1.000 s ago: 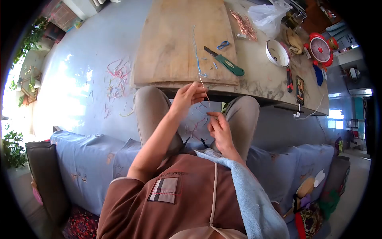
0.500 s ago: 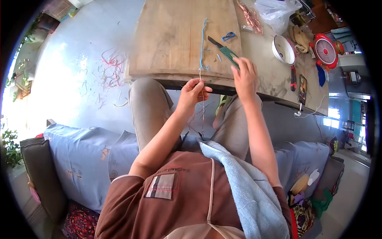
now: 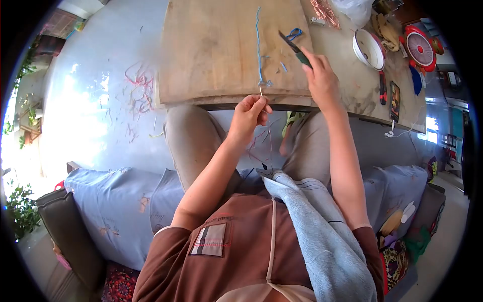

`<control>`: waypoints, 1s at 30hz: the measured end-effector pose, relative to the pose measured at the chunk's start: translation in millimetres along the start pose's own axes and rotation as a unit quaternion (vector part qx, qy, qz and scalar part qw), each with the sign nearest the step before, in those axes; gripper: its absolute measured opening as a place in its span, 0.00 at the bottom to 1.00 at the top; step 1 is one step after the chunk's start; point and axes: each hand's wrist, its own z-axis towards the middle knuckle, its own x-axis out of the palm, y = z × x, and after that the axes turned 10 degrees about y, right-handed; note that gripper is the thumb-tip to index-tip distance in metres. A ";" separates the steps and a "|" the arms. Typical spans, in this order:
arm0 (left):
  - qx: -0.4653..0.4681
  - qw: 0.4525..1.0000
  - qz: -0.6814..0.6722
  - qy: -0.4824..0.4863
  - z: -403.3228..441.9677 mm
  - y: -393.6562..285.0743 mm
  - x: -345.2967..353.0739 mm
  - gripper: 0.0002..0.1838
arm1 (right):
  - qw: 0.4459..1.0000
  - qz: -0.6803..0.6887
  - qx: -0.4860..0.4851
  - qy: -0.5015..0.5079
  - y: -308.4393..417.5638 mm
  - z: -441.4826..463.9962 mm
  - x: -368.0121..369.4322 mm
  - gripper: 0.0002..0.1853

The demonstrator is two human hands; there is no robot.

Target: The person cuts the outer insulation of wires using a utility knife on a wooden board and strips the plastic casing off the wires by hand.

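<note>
Near the board's front edge my left hand is closed in a pinch on a thin pale wire, whose lower end hangs between my knees. From that wire a blue cord runs up the wooden board. My right hand grips the green handle of a utility knife, its dark blade pointing up and left above the board. Beside the blade lies a small blue loop. Small blue scraps are on the board between the cord and the knife.
On the marble table at the right are a white bowl, a red-handled tool, a phone, a red round fan and copper-coloured wire. Reddish wire scraps litter the floor. A light blue towel hangs over my front.
My right hand has left the wire, reached up to the board and taken hold of the knife, which is now lifted and turned. My left hand still pinches the wire.
</note>
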 end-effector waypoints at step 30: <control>0.043 0.998 0.033 -0.016 9.3 8.8 3.7 0.13 | 0.997 -0.079 -0.003 0.021 44.2 -52.4 24.9 0.16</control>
